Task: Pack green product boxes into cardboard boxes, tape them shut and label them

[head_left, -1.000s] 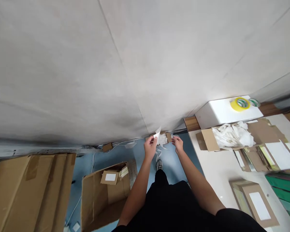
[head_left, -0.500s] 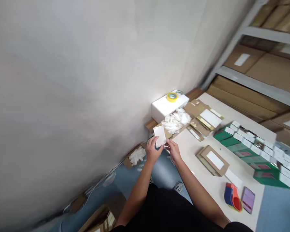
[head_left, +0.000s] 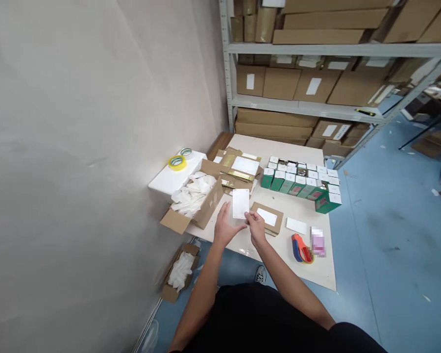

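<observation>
A white card [head_left: 241,202] with faint print along its edges stands up over the table, pinched at its lower right corner by my right hand [head_left: 256,228]. Just left of it, my left hand [head_left: 225,228] is open, thumb stretched toward the right hand and fingers pointing up, apart from the card. Behind my right hand a flat cardboard box [head_left: 278,224] with a white label lies on the table. Another white piece [head_left: 296,225] rests to its right.
On the table [head_left: 308,274] are a tape dispenser [head_left: 302,249], a blurred phone [head_left: 318,243], rows of green-and-white boxes [head_left: 287,182] and flattened cardboard [head_left: 238,162]. At left stand an open carton of white scraps [head_left: 208,208] and a white block with a yellow tape roll [head_left: 177,163]. Shelving [head_left: 301,104] rises behind.
My view has swung right, bringing more of the shelves and floor into sight. My left hand has let go of the card, which my right hand now holds over the table.
</observation>
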Demonstrator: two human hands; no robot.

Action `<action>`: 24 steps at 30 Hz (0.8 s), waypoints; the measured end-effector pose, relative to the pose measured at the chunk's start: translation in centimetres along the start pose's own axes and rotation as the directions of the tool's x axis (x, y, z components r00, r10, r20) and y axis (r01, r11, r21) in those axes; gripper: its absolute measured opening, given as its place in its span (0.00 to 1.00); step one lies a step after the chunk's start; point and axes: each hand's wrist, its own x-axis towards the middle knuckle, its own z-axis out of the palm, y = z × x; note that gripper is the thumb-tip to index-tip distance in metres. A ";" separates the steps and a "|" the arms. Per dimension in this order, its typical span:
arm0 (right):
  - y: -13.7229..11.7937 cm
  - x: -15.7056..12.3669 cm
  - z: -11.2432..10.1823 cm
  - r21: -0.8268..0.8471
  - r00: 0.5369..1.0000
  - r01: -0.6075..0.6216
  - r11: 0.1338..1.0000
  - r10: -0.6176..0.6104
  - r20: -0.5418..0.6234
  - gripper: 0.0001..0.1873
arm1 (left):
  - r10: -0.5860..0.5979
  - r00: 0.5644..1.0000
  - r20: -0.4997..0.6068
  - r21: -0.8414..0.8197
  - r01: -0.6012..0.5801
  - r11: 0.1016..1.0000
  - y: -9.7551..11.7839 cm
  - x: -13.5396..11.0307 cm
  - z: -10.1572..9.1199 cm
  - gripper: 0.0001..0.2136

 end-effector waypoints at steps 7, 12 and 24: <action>-2.0 2.9 -8.1 -0.007 1.000 0.007 1.000 -0.007 0.007 0.22 | -0.324 0.945 0.046 -0.500 0.302 0.811 1.7 0.9 9.1 0.19; -0.9 4.7 -12.1 -0.049 0.997 -0.005 0.999 0.001 -0.076 0.22 | -0.286 0.953 0.099 -0.464 0.298 0.834 2.2 1.5 12.9 0.12; 7.1 9.3 -19.4 -0.459 0.938 -0.193 0.867 0.026 -0.346 0.21 | -0.295 0.895 0.335 -0.134 0.356 0.925 -2.6 1.6 21.4 0.04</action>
